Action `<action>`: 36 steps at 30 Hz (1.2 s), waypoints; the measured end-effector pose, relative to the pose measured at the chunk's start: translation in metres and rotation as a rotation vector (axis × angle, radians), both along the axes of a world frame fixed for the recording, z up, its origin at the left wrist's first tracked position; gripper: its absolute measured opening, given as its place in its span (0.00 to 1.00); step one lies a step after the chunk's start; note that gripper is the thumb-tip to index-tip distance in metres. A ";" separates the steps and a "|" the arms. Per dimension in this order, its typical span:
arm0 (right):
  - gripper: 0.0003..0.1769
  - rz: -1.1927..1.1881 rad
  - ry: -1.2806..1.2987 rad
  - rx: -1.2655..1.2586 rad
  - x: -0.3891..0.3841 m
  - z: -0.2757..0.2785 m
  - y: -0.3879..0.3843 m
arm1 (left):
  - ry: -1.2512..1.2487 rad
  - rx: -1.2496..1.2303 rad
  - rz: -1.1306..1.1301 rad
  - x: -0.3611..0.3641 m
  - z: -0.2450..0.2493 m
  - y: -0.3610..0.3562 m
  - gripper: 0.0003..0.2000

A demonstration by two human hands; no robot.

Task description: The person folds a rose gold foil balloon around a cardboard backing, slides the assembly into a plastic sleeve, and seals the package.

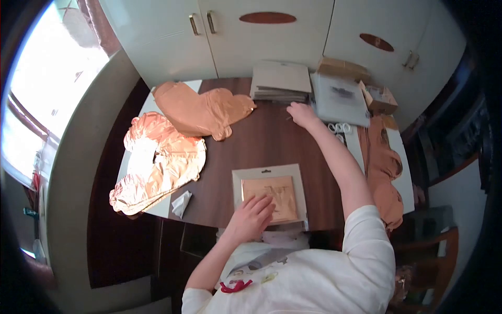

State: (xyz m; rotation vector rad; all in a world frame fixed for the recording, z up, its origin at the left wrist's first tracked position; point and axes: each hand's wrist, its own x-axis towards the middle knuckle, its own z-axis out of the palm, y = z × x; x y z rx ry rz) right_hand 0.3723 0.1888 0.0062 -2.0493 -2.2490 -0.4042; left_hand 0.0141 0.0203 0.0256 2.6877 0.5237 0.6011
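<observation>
My left hand (253, 215) has its fingers stretched out over the lower left part of a folded rose-gold foil piece (282, 196). That foil rests on a pale backing card (238, 175) with a hanging slot at its top, near the table's front edge. Reaching across the table, my right hand (302, 113) is closed, its fingers pinched just in front of a stack of pale cards (281, 78). A small thin dark shape shows at its fingertips, too small to name.
Rose-gold foil balloons (201, 107) and a shiny crinkled foil balloon (178, 162) cover the left side. A white crumpled tissue (181, 204) lies below. Rightward are a clear plastic pack (340, 99), a cardboard box (379, 98), white coils (340, 127) and more foil (384, 178).
</observation>
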 end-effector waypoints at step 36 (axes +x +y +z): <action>0.16 0.517 0.775 -0.077 -0.143 0.006 -0.344 | 0.285 0.153 -0.099 0.030 -0.017 0.014 0.29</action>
